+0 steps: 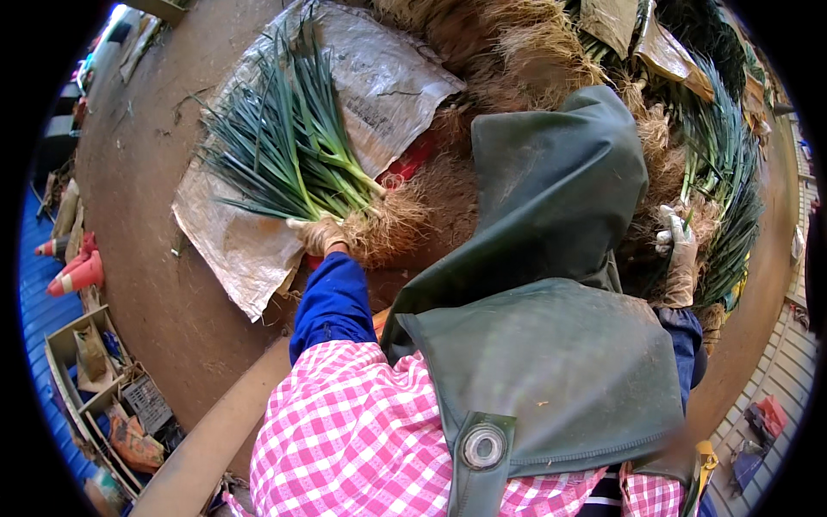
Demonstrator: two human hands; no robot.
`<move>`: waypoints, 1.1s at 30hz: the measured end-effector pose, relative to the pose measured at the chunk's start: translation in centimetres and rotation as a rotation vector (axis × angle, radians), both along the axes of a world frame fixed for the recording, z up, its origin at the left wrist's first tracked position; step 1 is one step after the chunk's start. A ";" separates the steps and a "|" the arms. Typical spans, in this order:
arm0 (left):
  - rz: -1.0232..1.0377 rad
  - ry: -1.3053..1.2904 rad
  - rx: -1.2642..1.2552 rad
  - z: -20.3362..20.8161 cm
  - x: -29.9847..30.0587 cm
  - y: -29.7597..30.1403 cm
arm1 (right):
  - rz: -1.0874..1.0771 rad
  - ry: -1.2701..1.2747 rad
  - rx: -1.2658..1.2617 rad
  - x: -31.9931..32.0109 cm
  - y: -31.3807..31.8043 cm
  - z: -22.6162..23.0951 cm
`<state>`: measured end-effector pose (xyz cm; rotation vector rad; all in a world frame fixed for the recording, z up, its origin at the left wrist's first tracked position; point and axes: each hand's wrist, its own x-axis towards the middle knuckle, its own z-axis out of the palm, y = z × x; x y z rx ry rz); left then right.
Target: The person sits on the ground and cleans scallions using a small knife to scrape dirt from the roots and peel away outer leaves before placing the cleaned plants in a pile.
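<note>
A large bunch of scallions (301,151) lies at the left, its green leaves fanned toward the far side and its pale roots spread nearer me. My left hand (320,234), in a dirty light glove, is closed on the bunch at its root end. Far to the right, my right hand (680,258), also gloved, rests among more scallions (719,164). Its fingers look curled beside the white stalks and roots there; the grip itself is partly hidden. Beneath the left bunch is a pale woven plastic sheet (379,82).
Piled scallions with dry, straw-coloured roots (534,52) fill the far side. A dark green waterproof apron (560,172) covers my lap and knees. At lower left stands a crate (86,379) of odds and ends, near red-and-white objects (77,267) on the brown floor (146,172).
</note>
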<state>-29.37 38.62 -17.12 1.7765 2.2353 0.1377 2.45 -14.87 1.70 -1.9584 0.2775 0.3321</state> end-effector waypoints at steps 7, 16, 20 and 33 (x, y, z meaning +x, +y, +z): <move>-0.566 -0.316 0.381 -1.6 0.0 7.8 | 0.078 -0.031 -0.059 0.2 1.4 -1.3; -0.687 0.136 -0.055 -1.8 7.0 12.4 | 0.029 0.012 -0.072 -1.3 1.3 0.0; -0.424 0.014 0.174 -7.1 0.6 19.0 | 0.105 -0.013 -0.040 -0.4 2.0 -0.3; -0.205 -0.208 -0.016 -5.8 -7.7 26.2 | 0.121 0.077 -0.181 -0.6 2.0 -1.7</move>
